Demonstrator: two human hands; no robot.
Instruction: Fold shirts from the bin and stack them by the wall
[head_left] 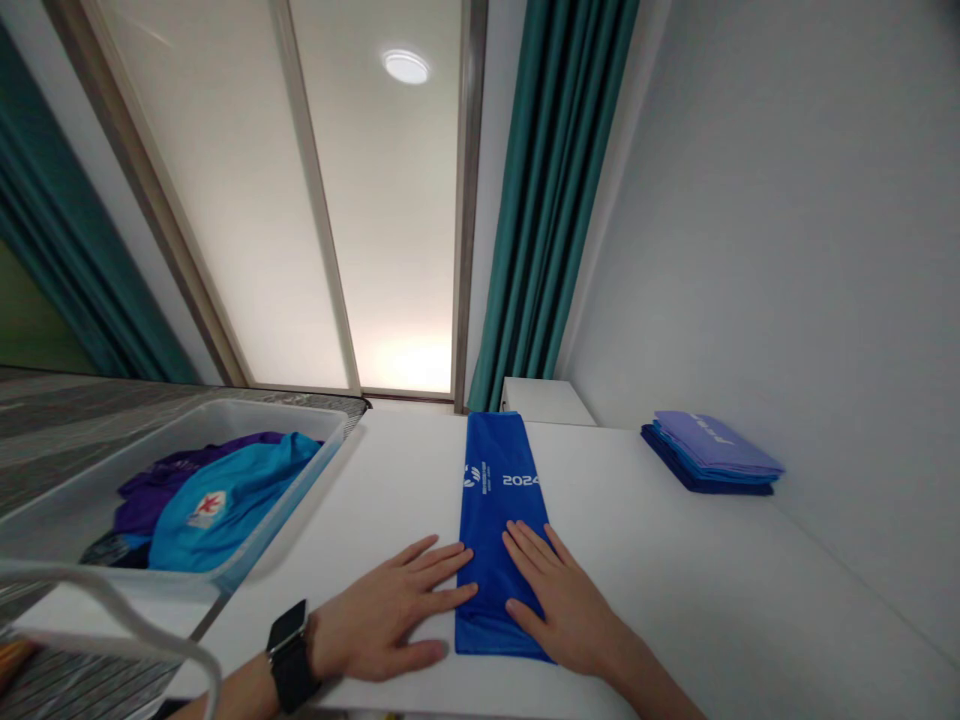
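Note:
A dark blue shirt lies folded into a long narrow strip on the white table, with white print and the digits "202" showing near its far half. My left hand, with a black watch on the wrist, rests flat at the strip's left edge, fingertips on the cloth. Across the right side of the strip lies my right hand, its fingers stretched out and pressing on the fabric. Neither hand grips anything.
At the left stands a translucent plastic bin holding crumpled purple and light blue clothes. A stack of folded clothes sits at the right by the wall. Behind the table is a white cabinet; a pale cable curves at lower left.

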